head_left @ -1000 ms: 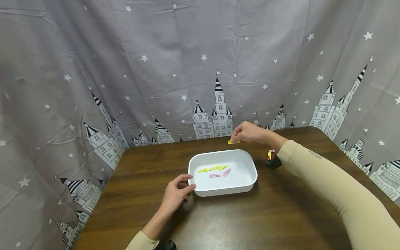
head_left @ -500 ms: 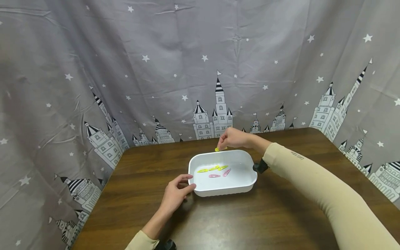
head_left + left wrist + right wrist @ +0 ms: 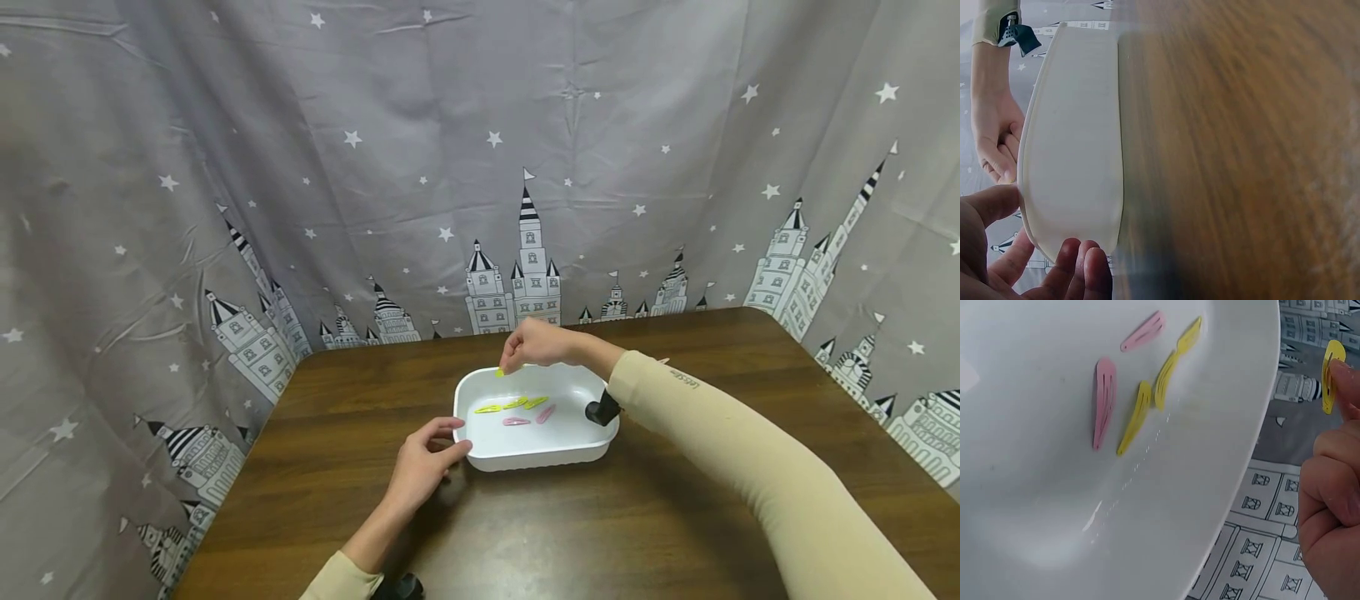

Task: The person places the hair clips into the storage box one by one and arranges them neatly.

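1. Leftward along the far rim of the white tray [image 3: 528, 462], the right hand [image 3: 536, 343] has been moved over the last second, with the yellow clip [image 3: 1327, 387] carried in it; the left hand [image 3: 418, 468] is kept in its place.
2. The yellow clip is pinched between thumb and finger of the right hand, the other fingers being folded in; it is held up near the tray's far rim, left of the middle.
3. By the left hand, half open with thumb and fingers curved about it, the tray's near-left corner is held.
4. On the tray's floor three other yellow clips [image 3: 488, 409] are lined up in a rough row, the two on the right set end to end; two pink clips [image 3: 516, 422] are laid nearer the front.
5. The tray is set on the brown wooden bench [image 3: 337, 433], which is backed by a grey curtain [image 3: 375, 100] printed with stars and castles.
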Demonstrator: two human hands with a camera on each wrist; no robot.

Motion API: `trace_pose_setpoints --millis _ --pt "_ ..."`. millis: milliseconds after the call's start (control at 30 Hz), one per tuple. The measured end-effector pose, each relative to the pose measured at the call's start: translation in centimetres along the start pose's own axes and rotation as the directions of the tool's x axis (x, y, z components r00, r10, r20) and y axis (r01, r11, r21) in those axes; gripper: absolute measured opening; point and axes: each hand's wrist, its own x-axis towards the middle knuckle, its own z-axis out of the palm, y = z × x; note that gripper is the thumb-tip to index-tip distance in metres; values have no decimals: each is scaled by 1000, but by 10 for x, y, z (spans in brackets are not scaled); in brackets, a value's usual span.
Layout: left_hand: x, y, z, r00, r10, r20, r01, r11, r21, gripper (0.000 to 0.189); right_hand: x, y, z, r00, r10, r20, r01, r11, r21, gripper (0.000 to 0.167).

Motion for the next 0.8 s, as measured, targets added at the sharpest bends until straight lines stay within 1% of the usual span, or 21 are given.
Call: trace_pose_setpoints --millis 100,400,633,800 --pt "0 1 0 1000 2 4 -2 1000 -1 33 3 -1 4 1000 -8 5 8 1000 -10 6" --pt "1 2 0 1000 10 13 -10 1000 6 33 10 -3 13 999 -21 44 20 1000 7 4" --pt "0 -1 0 1000 10 9 -10 1000 2 33 15 -4 20 997 1 78 -5 999 43 5" --pt "0 -3 0 1000 12 9 -12 1000 1 33 15 -4 23 997 -1 78 -3 998 60 7"
